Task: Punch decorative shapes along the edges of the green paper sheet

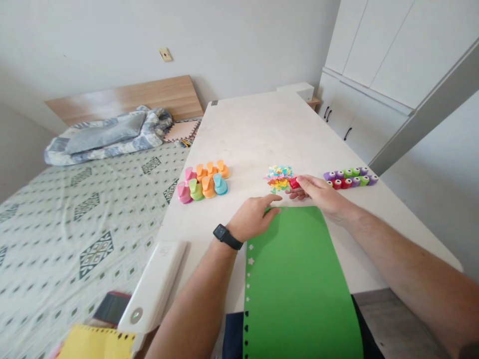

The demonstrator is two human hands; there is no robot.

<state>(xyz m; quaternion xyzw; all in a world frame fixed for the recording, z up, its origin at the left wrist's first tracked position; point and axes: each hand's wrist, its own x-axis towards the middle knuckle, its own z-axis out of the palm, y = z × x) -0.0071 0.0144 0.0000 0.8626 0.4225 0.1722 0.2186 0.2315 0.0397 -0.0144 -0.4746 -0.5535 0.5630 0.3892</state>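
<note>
A green paper sheet (299, 279) lies on the white table (262, 129) and hangs over its near edge, with small shapes punched along its left side. My left hand (254, 217), a black watch on its wrist, rests on the sheet's far left corner with fingers stretched flat. My right hand (318, 192) is closed on a small red craft punch (294, 182) just beyond the sheet's far edge. Right beside the punch lies a little pile of colourful paper cut-outs (279, 178).
Several larger pastel punches (204, 183) stand to the left. A row of small purple, green and red punches (352, 177) lies to the right. A white device (153, 286) sits at the table's near left edge, yellow punched paper (97, 344) below it. A bed (75, 209) fills the left.
</note>
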